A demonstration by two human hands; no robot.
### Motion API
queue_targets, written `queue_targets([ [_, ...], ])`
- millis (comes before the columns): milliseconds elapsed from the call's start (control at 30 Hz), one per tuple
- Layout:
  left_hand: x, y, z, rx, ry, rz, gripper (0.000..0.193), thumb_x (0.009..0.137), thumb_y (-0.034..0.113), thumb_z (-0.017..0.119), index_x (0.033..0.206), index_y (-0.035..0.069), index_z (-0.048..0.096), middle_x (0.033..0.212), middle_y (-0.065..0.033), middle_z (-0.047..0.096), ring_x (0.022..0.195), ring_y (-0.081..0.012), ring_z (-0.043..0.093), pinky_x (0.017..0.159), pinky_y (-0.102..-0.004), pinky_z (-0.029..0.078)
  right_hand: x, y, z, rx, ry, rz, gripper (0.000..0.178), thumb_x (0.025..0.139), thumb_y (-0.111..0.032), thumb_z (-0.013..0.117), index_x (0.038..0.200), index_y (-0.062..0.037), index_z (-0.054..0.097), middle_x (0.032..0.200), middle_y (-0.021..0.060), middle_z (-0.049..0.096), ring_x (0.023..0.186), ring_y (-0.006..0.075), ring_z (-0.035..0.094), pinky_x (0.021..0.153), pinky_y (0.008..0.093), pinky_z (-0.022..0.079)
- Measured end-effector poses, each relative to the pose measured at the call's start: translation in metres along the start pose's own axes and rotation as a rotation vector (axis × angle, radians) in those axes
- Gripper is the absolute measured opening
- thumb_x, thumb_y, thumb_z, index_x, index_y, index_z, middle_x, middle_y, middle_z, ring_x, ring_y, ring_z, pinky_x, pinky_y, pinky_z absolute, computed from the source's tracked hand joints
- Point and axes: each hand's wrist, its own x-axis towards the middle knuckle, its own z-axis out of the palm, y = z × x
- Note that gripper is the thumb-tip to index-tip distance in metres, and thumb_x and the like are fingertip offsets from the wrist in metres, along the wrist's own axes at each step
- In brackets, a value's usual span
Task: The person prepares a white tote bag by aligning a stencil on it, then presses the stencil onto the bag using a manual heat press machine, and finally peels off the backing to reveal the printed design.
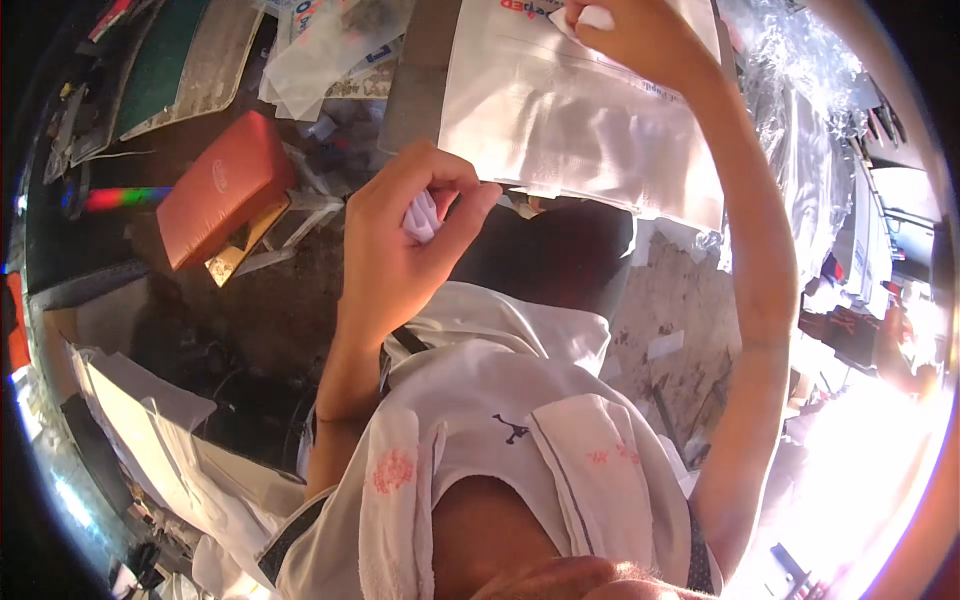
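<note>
Head | white plastic sheet (pixel 590 125) on grey surface (pixel 424 65) | stained floor (pixel 685 300) (glare (pixel 865 480) right)

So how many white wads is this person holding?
2: one white wad is curled in the left hand, and the other white wad is in the right hand, over the white printed sheet. More could be hidden inside either grip.

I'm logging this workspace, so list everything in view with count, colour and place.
Printed sheet: one, whitish, front centre
Crumpled wads: two, white, one per hand
Block: one, red, left
Board: one, green, upper left
Clear plastic: count unclear, colourless, right of sheet
Towel: one, white with red print, round neck
Shirt: one, white, torso
Legwear: one, black, lap
Other clutter: uncountable, mixed, rim
Left hand: one, bare, near sheet's corner
Right hand: one, bare, over sheet
</note>
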Motion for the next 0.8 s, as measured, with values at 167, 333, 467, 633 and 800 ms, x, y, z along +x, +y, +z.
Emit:
queue_targets([
  [167, -0.003, 0.000, 0.000, -0.025, 0.000, 0.003, 0.015, 0.087, 0.002, 0.080, 0.088, 0.003, 0.065, 0.076, -0.0013, 0.058, 0.065, -0.0086, 0.046, 0.059, -0.0247, 0.037, 0.007, 0.013, -0.001, -0.065, 0.063, -0.001, 0.017, 0.082, -0.016, 0.072, 0.089, -0.0023, 0.067, 0.088, 0.0210, 0.070, 0.087, 0.0397, 0.069, 0.079, 0.0468, 0.054],
  [333, -0.003, 0.004, 0.001, -0.029, -0.011, 0.013, 0.016, 0.087, 0.002, 0.081, 0.089, 0.003, 0.065, 0.076, -0.0015, 0.057, 0.065, -0.0086, 0.045, 0.059, -0.0242, 0.036, 0.015, -0.005, -0.019, 0.065, -0.052, 0.335, 0.016, 0.080, -0.014, 0.073, 0.089, -0.0020, 0.067, 0.091, 0.0208, 0.071, 0.090, 0.0400, 0.069, 0.080, 0.0453, 0.053],
  [467, -0.005, 0.001, 0.002, -0.026, 0.000, 0.008, 0.017, 0.086, 0.002, 0.081, 0.089, 0.003, 0.065, 0.076, -0.0012, 0.057, 0.066, -0.0079, 0.045, 0.060, -0.0239, 0.035, 0.009, 0.019, 0.002, 0.002, 0.047, -0.019, 0.017, 0.078, -0.014, 0.073, 0.091, -0.0026, 0.069, 0.088, 0.0213, 0.071, 0.087, 0.0411, 0.069, 0.077, 0.0461, 0.054],
  [633, -0.008, 0.006, 0.006, -0.040, -0.006, 0.023, 0.015, 0.088, -0.001, 0.078, 0.090, 0.003, 0.064, 0.074, 0.0024, 0.053, 0.066, -0.0048, 0.041, 0.061, -0.0216, 0.031, 0.012, 0.035, 0.003, -0.045, 0.065, -0.035, 0.016, 0.079, -0.016, 0.072, 0.086, -0.0025, 0.067, 0.083, 0.0212, 0.070, 0.084, 0.0409, 0.070, 0.076, 0.0464, 0.055],
  [800, -0.009, 0.008, 0.007, -0.089, -0.011, -0.022, 0.016, 0.088, 0.001, 0.080, 0.089, 0.003, 0.064, 0.075, 0.0013, 0.054, 0.067, -0.0054, 0.042, 0.061, -0.0222, 0.033, 0.024, 0.061, 0.013, -0.276, 0.207, 0.000, 0.027, 0.079, -0.016, 0.072, 0.102, -0.0019, 0.069, 0.098, 0.0231, 0.069, 0.099, 0.0402, 0.068, 0.085, 0.0489, 0.055],
])
